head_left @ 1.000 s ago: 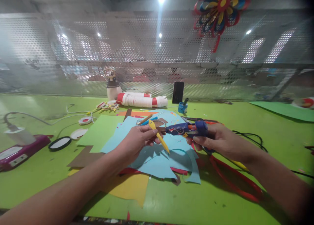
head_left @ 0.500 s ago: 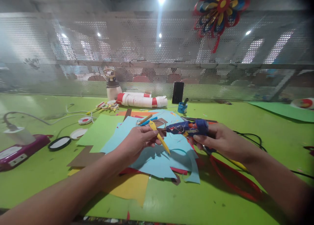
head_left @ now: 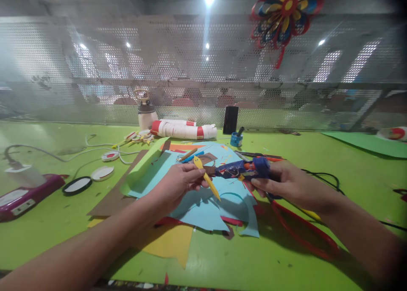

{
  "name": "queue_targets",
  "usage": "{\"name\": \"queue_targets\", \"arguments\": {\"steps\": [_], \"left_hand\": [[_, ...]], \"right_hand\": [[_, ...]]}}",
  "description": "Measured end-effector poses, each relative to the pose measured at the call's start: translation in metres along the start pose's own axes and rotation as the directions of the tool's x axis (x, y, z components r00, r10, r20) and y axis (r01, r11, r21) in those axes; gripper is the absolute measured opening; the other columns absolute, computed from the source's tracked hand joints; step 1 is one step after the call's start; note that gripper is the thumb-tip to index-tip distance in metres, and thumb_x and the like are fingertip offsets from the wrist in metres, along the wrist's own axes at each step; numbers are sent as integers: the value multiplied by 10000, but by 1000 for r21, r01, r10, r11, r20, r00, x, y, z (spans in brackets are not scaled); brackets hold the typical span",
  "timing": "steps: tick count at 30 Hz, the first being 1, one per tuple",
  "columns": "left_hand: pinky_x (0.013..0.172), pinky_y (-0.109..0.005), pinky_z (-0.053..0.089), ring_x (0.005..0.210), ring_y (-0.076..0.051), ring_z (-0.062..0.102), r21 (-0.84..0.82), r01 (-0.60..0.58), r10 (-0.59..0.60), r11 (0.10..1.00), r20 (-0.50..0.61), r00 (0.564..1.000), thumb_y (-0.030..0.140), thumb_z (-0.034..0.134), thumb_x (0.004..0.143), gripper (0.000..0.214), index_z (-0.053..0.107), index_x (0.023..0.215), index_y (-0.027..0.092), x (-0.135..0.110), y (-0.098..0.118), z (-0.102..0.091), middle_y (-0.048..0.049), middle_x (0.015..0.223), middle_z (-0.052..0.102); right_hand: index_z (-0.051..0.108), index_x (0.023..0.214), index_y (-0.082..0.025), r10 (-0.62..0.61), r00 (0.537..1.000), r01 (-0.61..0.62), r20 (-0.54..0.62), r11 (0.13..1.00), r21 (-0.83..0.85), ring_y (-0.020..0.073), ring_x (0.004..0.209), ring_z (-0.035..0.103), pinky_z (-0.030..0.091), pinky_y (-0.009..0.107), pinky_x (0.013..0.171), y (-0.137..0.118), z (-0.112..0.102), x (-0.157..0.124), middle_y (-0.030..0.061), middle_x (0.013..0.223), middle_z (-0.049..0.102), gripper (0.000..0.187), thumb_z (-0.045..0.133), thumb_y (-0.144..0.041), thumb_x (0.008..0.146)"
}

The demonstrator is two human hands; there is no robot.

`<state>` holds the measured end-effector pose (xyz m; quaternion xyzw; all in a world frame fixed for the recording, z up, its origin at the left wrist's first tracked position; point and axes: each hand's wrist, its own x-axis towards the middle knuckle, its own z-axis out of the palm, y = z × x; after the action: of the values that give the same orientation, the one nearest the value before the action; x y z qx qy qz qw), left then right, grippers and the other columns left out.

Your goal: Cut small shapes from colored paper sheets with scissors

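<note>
My left hand (head_left: 178, 183) pinches a narrow yellow paper strip (head_left: 208, 180) that points down and to the right. My right hand (head_left: 284, 183) grips a blue glue gun (head_left: 244, 169) held level, its nozzle touching the upper part of the strip. Both hands hover over a pile of light-blue paper sheets (head_left: 203, 204) with yellow, brown and red scraps under it. A green sheet (head_left: 144, 164) at the pile's left edge is curled up.
The table (head_left: 286, 257) is bright green. At the left lie a purple device (head_left: 25, 195), white cables, and round lids (head_left: 78, 185). At the back stand a white bottle (head_left: 146, 113), a red-and-white roll (head_left: 184, 130), a black phone (head_left: 230, 119) and a small blue pot (head_left: 236, 138). A red loop (head_left: 305, 236) lies at the right.
The green sheet at the pile's left has lifted and curled up from lying flat. The glue gun's nozzle has shifted slightly left, onto the yellow strip.
</note>
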<state>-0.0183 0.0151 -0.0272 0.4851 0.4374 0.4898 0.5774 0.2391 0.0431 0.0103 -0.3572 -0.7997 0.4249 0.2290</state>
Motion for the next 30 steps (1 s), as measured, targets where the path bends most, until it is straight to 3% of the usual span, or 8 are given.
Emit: {"name": "queue_targets", "arguments": {"steps": [13,30], "left_hand": [[552,-185,413,611,-89,576,5,10,-10,1000,1,1000,224,662,780,148,721,790,89,-1,-1,2,-65,708,664],[548,-178,423,561,-76,557,-15,33,-34,999,-33,999,197,649,785,126,698,728,95,-2,2,3,-57,644,661]], "right_hand": [[665,787,-162,-36,997,35,-66,999,-10,115,593,506,369,249,522,0,1,2,19,713,614,299,604,-450,842],[632,764,-176,31,1000,-31,0,999,-7,120,596,478,364,254,548,-1,-2,0,-3,679,559,318,612,-489,816]]}}
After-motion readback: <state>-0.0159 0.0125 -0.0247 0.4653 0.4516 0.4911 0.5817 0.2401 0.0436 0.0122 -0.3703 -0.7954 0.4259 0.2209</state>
